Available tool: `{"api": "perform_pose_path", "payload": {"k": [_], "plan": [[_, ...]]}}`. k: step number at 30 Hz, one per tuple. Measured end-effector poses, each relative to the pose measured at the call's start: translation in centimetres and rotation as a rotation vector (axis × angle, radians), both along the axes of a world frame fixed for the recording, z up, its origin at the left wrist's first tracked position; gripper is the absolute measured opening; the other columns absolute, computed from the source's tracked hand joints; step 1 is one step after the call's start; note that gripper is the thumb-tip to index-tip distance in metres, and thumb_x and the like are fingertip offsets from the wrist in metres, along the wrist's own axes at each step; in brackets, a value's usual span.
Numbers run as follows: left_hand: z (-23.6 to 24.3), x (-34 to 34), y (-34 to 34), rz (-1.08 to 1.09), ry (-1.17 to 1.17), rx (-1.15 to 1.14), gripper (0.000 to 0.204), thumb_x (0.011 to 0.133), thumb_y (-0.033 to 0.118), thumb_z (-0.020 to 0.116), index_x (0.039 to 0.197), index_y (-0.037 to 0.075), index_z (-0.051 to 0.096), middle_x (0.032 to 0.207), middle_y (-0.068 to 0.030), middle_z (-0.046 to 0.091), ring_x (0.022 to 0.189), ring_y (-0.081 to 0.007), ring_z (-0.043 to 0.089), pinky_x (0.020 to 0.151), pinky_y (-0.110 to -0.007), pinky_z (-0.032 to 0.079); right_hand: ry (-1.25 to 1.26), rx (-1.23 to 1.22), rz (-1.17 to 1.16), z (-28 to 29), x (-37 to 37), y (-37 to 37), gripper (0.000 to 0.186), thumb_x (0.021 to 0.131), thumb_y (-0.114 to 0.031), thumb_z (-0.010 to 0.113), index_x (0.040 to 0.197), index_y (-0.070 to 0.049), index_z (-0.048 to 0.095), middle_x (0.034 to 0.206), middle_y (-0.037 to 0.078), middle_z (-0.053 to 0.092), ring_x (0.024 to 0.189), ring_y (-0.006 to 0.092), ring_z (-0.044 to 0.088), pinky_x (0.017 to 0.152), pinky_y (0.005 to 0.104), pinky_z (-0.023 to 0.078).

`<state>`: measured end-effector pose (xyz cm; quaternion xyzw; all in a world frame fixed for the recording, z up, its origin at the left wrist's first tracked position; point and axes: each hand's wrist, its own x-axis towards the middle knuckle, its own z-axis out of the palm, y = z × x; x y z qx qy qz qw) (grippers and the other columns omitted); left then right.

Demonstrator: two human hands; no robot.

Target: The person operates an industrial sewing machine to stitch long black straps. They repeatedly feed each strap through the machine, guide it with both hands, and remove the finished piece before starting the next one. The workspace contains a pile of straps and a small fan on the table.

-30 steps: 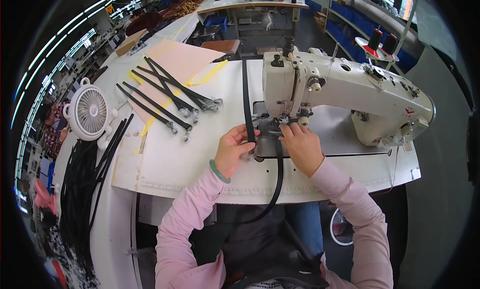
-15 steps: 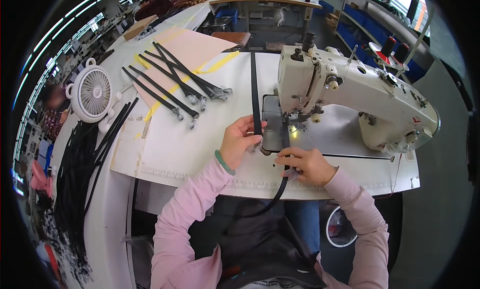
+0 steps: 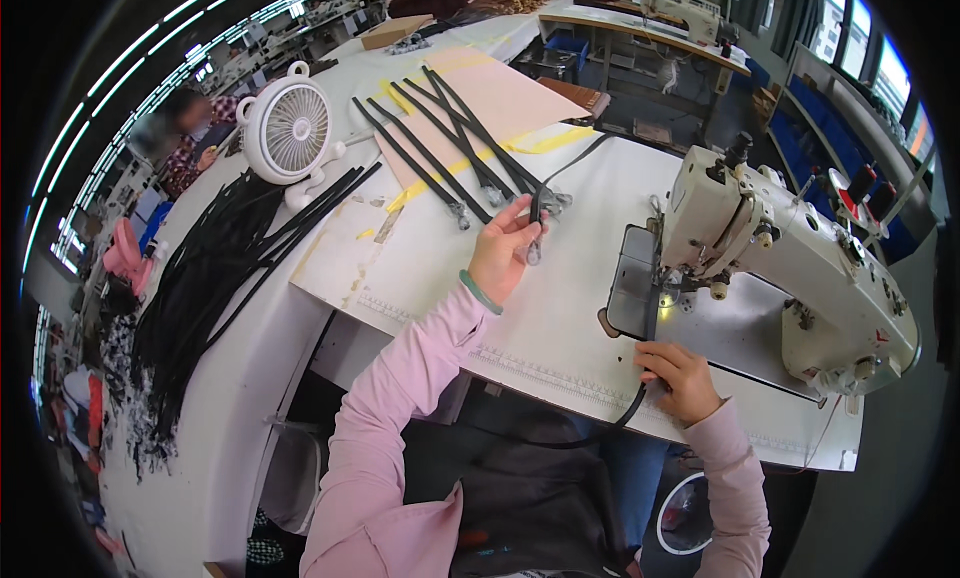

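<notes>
My left hand (image 3: 498, 256) pinches a black strap (image 3: 572, 164) near its end, which is wrapped in clear plastic. The strap's free length bends away to the far right above the white tabletop (image 3: 560, 308). Several similar black straps (image 3: 420, 163) with plastic-wrapped ends lie just beyond that hand. At the table's front, my right hand (image 3: 682, 380) is closed on another black strap (image 3: 628, 418). This one runs from beneath the head of the sewing machine (image 3: 735, 223), past my fingers, and droops over the table edge toward my lap.
A white fan (image 3: 288, 130) stands at the left, beside a large heap of black straps (image 3: 205, 268). Pink paper with yellow tape (image 3: 490, 88) lies on the table's far part. Red thread spools (image 3: 862, 183) stand behind the machine. Another person (image 3: 195, 138) sits far left.
My left hand has moved left and away from the machine, carrying its strap toward the others. My right hand stays by the machine's front, on its strap. The view has turned left.
</notes>
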<state>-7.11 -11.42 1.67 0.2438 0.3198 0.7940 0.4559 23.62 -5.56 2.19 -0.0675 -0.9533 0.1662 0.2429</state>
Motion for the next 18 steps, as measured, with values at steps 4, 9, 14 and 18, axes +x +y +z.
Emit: {"api": "perform_pose_path", "payload": {"k": [4,9,14,18], "plan": [[3.5,-11.6,-4.7,0.299,-0.051,0.081,0.037,0.083,-0.004,0.048,0.120,0.001,0.044,0.111,-0.0158,0.053,0.091,-0.0171,0.054,0.076,-0.028,0.044,0.018,0.010,-0.015,0.1,0.0,-0.2,0.038,0.054,0.006,0.065,0.090,-0.004,0.059,0.100,0.007,0.059,0.078,0.0250,0.059,0.061,0.0338,0.049],[8.0,-26.2,-23.6,0.555,0.104,0.334,0.030,0.086,0.002,0.043,0.115,0.000,0.048,0.114,-0.0177,0.052,0.098,-0.0207,0.054,0.080,-0.032,0.044,0.052,0.001,-0.001,-0.1,-0.4,-0.6,0.035,0.056,0.005,0.066,0.089,-0.005,0.059,0.098,0.006,0.060,0.076,0.0251,0.059,0.059,0.0335,0.049],[10.1,-30.5,-44.4,1.032,-0.044,0.779,0.070,0.083,0.041,0.048,0.132,-0.004,0.024,0.134,-0.0215,0.032,0.120,-0.0345,0.038,0.096,-0.046,0.038,0.051,-0.007,-0.005,-0.2,-0.3,-0.6,0.033,0.058,0.004,0.066,0.088,-0.004,0.059,0.098,0.006,0.060,0.075,0.0247,0.059,0.059,0.0336,0.049],[7.8,-28.9,-47.1,1.328,-0.218,0.615,0.075,0.086,0.042,0.043,0.137,0.003,0.005,0.138,-0.0197,0.025,0.123,-0.0361,0.033,0.096,-0.051,0.036,0.040,-0.018,-0.005,-0.2,-0.1,-0.5,0.031,0.059,0.003,0.066,0.088,-0.003,0.059,0.098,0.006,0.060,0.077,0.0246,0.059,0.061,0.0336,0.050]]}}
